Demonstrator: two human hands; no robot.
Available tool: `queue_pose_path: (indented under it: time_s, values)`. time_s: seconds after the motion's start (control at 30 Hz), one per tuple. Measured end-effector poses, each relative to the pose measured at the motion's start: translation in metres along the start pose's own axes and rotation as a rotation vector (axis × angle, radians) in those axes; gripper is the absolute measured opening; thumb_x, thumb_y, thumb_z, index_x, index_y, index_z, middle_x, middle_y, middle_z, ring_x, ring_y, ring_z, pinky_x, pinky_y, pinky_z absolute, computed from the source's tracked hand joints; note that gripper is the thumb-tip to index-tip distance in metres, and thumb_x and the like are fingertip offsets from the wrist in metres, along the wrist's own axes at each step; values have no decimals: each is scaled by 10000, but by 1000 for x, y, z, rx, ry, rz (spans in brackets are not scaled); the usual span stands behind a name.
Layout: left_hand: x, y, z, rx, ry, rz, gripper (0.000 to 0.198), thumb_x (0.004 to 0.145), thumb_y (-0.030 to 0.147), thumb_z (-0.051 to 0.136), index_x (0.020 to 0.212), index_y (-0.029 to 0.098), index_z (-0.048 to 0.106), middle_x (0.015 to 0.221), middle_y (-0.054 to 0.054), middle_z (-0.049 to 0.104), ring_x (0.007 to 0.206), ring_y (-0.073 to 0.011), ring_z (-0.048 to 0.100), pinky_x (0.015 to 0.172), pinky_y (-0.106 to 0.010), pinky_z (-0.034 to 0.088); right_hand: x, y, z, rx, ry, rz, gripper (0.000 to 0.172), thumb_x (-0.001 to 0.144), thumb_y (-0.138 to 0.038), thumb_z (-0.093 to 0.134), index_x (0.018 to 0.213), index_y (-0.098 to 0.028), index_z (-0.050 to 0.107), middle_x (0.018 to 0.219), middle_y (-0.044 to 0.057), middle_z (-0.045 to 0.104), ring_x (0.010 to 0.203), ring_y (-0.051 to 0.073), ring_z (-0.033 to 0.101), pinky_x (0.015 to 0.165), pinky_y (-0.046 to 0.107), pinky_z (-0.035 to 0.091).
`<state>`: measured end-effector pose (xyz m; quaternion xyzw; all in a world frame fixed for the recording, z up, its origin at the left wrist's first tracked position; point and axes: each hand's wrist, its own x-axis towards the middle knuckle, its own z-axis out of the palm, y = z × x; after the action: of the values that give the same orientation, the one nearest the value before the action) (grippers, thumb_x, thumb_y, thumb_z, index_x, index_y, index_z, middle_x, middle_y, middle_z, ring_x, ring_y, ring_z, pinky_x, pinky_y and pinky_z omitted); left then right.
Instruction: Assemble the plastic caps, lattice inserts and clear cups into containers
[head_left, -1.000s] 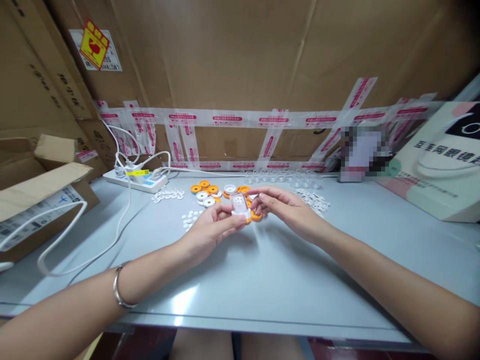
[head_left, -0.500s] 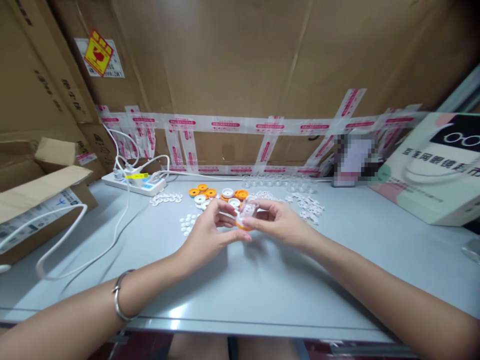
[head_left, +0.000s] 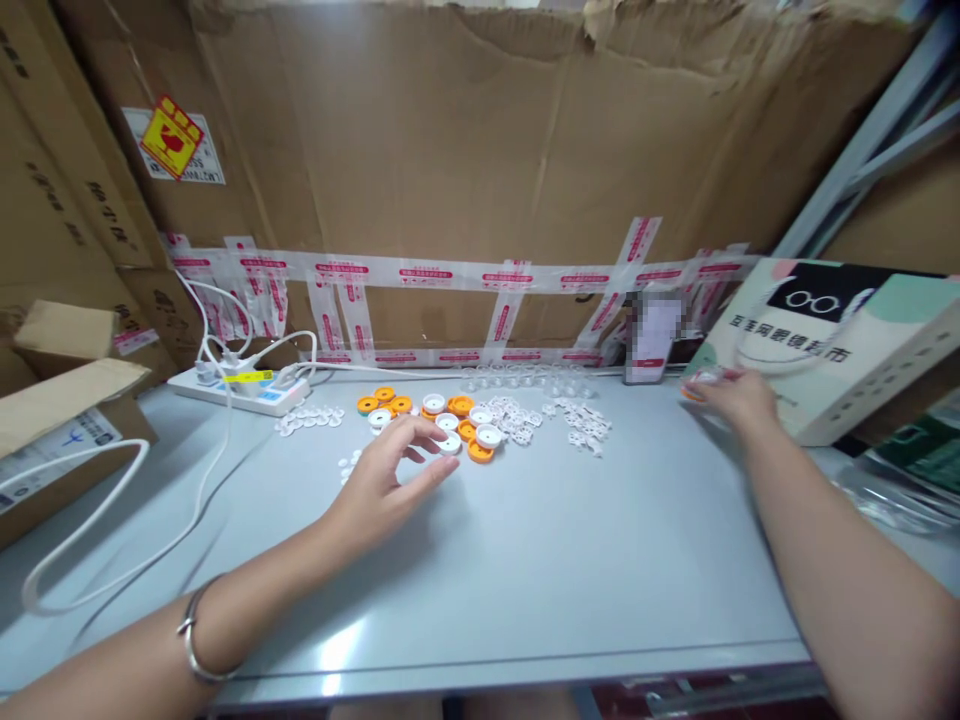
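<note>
My left hand (head_left: 390, 468) hovers over the grey table (head_left: 525, 560) with fingers spread, holding nothing, its fingertips just short of a cluster of orange and white round caps (head_left: 450, 420). My right hand (head_left: 731, 395) is stretched far to the right, next to a pale printed box (head_left: 832, 345). Its fingers are closed on a small orange and clear piece (head_left: 696, 385), which is blurred. Small white parts (head_left: 585, 425) lie scattered between the caps and the right hand.
A white power strip (head_left: 240, 388) with cables sits at the back left. An open cardboard carton (head_left: 52, 430) stands at the left edge. Cardboard walls with taped seams close off the back. A dark phone-like object (head_left: 652, 340) leans against the wall.
Both hands held the small orange and clear piece together near the caps. Now my right hand has carried it far right to the box, and my left hand has let go and opened.
</note>
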<state>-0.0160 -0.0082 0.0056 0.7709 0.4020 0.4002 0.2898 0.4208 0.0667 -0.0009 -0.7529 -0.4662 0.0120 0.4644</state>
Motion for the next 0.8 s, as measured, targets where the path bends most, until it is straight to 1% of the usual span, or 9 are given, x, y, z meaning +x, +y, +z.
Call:
queue_pose_path:
  time_s: [0.1, 0.2, 0.3, 0.43, 0.53, 0.6, 0.67, 0.73, 0.8]
  values:
    - [1, 1, -2, 30, 18, 44, 163, 829, 321, 548, 940, 204, 574, 985, -45, 601, 847, -165, 563, 757, -285, 443, -3, 14, 7, -62, 88, 153, 504, 559, -369, 712, 644, -282, 223, 581, -15, 355, 602, 182, 450, 547, 377, 301]
    - [2, 1, -4, 57, 45, 69, 165, 829, 318, 549, 943, 203, 580, 965, -41, 616, 824, -158, 572, 745, -277, 447, 0, 25, 13, -99, 120, 239, 564, 555, -384, 727, 679, -273, 188, 682, 54, 448, 717, 225, 505, 580, 374, 324]
    - [3, -2, -6, 100, 64, 83, 175, 841, 326, 532, 951, 196, 574, 964, -52, 619, 856, -169, 577, 750, -287, 456, 8, 35, 24, -131, 163, 300, 549, 548, -389, 750, 724, -262, 245, 870, 164, 528, 854, 285, 536, 637, 386, 359]
    - [9, -6, -12, 150, 135, 130, 167, 849, 313, 513, 933, 184, 578, 938, -58, 626, 838, -164, 588, 744, -293, 475, 19, 48, 40, -162, 261, 361, 643, 521, -350, 786, 956, -206, 335, 1004, 242, 542, 962, 372, 534, 693, 446, 393]
    - [21, -10, -30, 187, 258, 163, 165, 840, 309, 512, 890, 167, 580, 889, -55, 629, 815, -153, 595, 739, -270, 485, 21, 51, 45, -154, 309, 322, 680, 547, -366, 773, 1041, -175, 347, 1037, 259, 540, 1008, 389, 513, 735, 479, 401]
    - [29, -16, -52, 239, 371, 158, 191, 828, 326, 509, 881, 158, 582, 894, -57, 633, 822, -156, 597, 741, -260, 484, 21, 46, 44, -145, 364, 274, 656, 560, -328, 769, 1050, -153, 371, 1091, 294, 502, 1064, 401, 474, 789, 503, 383]
    - [36, -23, -80, 315, 455, 79, 248, 830, 355, 471, 916, 149, 582, 922, -66, 643, 830, -164, 604, 721, -247, 481, 20, 37, 42, -130, 425, 206, 586, 585, -253, 747, 1040, -141, 396, 1140, 310, 462, 1106, 399, 443, 848, 511, 356]
    - [39, -33, -108, 520, 367, -86, 287, 820, 366, 443, 926, 147, 596, 928, -70, 663, 827, -179, 610, 687, -238, 471, 20, 26, 41, -109, 472, 118, 490, 622, -169, 694, 1018, -141, 408, 1144, 299, 458, 1119, 376, 439, 894, 498, 337]
    - [38, -45, -129, 848, 85, -281, 266, 793, 328, 438, 897, 164, 619, 941, -59, 678, 829, -186, 615, 685, -234, 456, 19, 14, 40, -84, 497, 13, 422, 647, -109, 636, 995, -153, 402, 1116, 270, 478, 1086, 335, 468, 906, 465, 344]
